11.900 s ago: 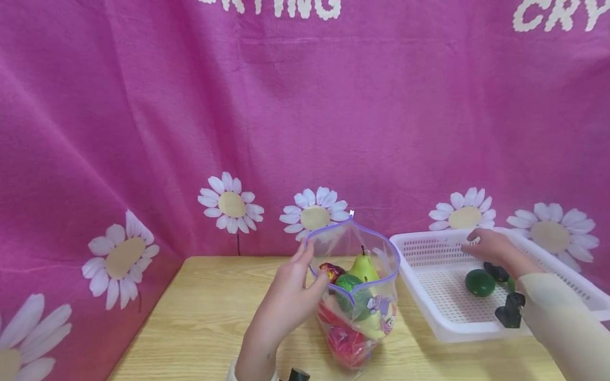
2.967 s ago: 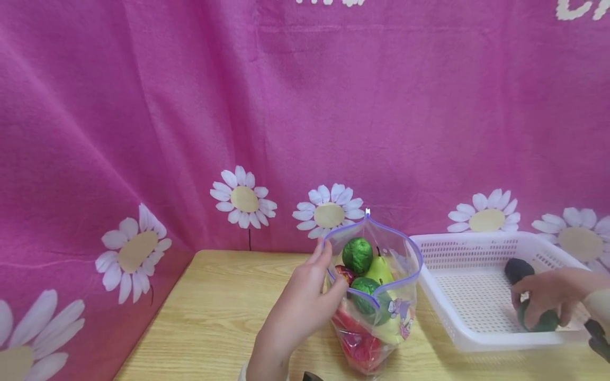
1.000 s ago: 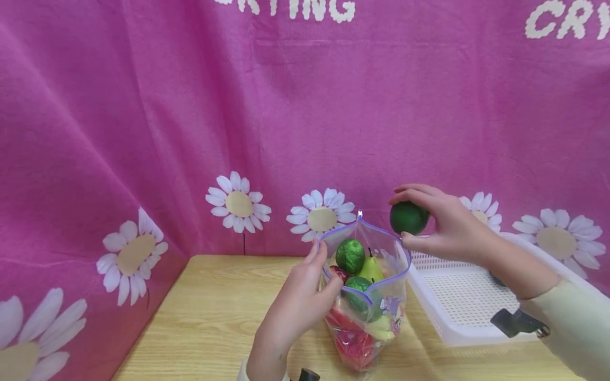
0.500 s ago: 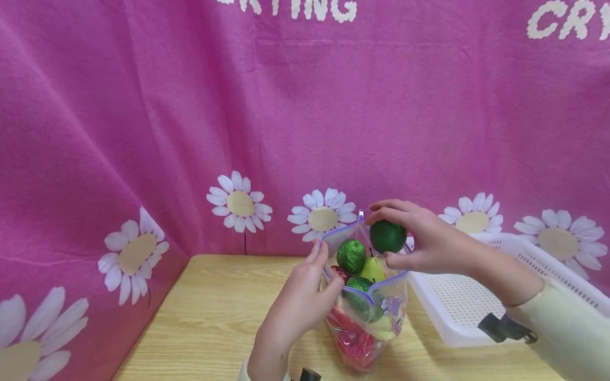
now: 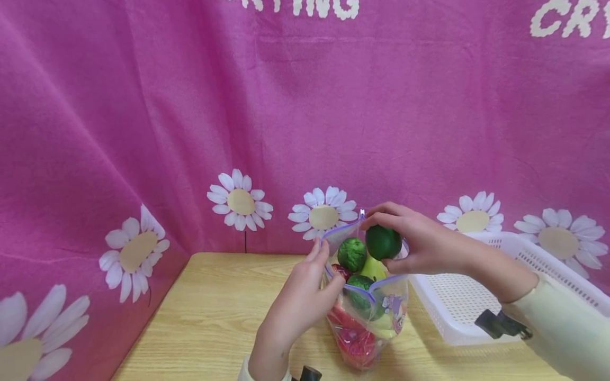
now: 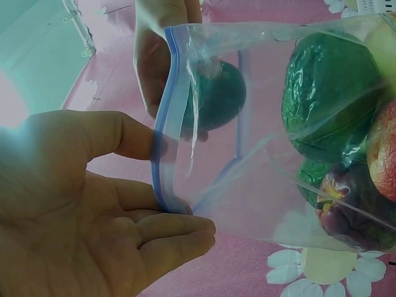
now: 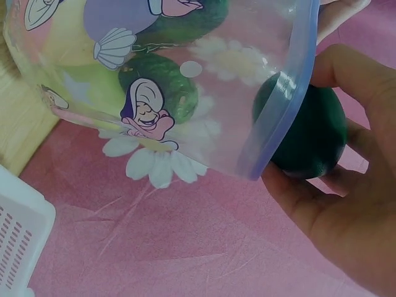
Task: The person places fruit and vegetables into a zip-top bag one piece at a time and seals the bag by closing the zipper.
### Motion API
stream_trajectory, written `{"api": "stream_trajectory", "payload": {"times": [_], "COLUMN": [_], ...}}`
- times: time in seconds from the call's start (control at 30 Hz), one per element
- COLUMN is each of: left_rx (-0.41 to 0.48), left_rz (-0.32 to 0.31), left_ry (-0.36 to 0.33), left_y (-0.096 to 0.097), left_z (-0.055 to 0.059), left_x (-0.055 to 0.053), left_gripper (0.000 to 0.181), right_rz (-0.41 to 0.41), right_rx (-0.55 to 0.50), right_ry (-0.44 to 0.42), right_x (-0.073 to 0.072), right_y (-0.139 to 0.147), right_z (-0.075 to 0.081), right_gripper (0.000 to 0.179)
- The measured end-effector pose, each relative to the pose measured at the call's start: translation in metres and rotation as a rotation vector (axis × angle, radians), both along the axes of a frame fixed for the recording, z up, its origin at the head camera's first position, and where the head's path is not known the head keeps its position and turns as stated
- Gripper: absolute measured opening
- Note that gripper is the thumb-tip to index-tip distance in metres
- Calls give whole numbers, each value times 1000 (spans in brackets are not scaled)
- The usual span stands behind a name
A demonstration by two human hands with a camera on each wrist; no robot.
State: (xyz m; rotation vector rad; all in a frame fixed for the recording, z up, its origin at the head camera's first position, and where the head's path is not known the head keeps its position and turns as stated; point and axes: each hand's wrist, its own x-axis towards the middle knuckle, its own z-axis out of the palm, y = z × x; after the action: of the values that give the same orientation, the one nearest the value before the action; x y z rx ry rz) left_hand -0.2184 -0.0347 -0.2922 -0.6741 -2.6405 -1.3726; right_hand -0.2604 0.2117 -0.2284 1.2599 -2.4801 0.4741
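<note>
My left hand (image 5: 297, 296) holds the rim of a clear zip bag (image 5: 397, 288) with purple edging, its thumb and fingers spread along the left side of the mouth. With curled fingers and thumb, my right hand (image 5: 424, 241) grips a smooth dark green oval fruit (image 5: 383, 242) at the bag's open mouth. The right wrist view shows this fruit (image 7: 318, 133) partly behind the zip edge. Inside the bag are a bumpy green fruit (image 5: 351, 254), another green one (image 5: 359, 286), a yellow-green pear (image 5: 371, 269), a dark red fruit (image 6: 349, 207) and red items (image 5: 355, 346) lower down.
A white perforated basket (image 5: 452, 330) stands right of the bag, partly covered by my right forearm. Both are on a light wooden table (image 5: 214, 301). A magenta cloth (image 5: 333, 106) with daisies hangs right behind the table.
A bumpy green fruit has been added to the bag. My right hand has brought the dark green fruit from the basket leftward and down to the bag's mouth. My left hand stays at the rim.
</note>
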Motion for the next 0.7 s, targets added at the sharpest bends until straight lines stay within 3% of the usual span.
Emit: {"api": "stream_trajectory", "payload": {"times": [0.7], "left_rx": [10], "left_rz": [-7], "left_ry": [26], "left_y": [2], "left_z": [-1], "left_x": [-1], "left_gripper": [66], "right_rz": [19], "right_rx": [169], "right_ry": [-104], "right_x": [5], "right_y": [3], "right_z": [11], "right_gripper": [55]}}
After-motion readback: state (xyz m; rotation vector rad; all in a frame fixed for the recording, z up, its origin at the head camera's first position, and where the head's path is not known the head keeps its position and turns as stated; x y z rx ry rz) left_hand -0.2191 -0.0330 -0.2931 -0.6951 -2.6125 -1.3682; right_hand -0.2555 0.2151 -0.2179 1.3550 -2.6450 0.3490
